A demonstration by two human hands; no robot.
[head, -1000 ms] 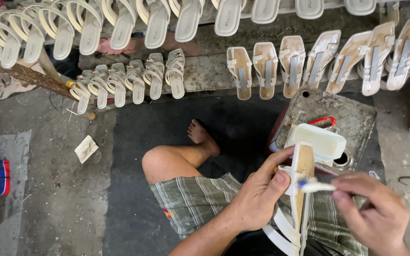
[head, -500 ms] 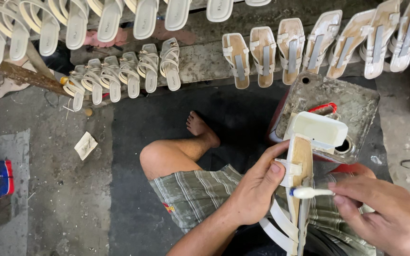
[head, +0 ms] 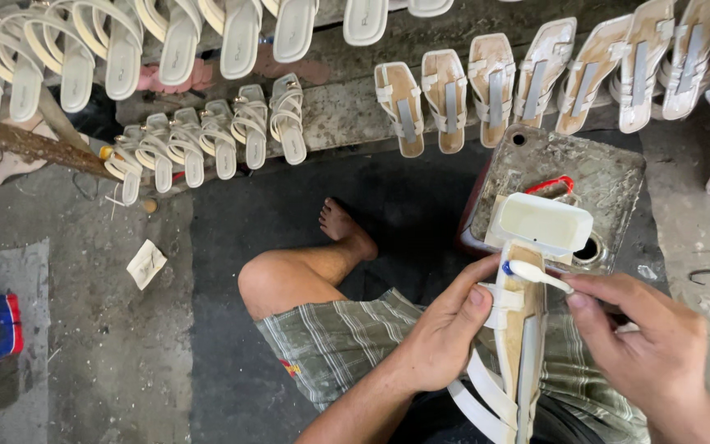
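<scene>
Left hand (head: 441, 345) pinches sandal (head: 519, 345) sole-up, steadying it; right hand (head: 647, 353) pinches brush (head: 536, 274) at sandal's toe, below glue tub (head: 540, 222).

The place is a small footwear workshop where work is done by hand, seated on a stained concrete floor (head: 108, 370). Rows of unfinished cream strapped sandals (head: 207, 140) and bare insoles with straps (head: 495, 86) lean against a low concrete ledge (head: 347, 123) along the far edge of the floor, laid out in matching series as in batch production. A grimy metal can (head: 569, 177) carrying a shallow white tub (head: 540, 222) stands on the floor at the worker's knee, and a scrap of paper (head: 147, 263) lies on the floor to the left.
</scene>
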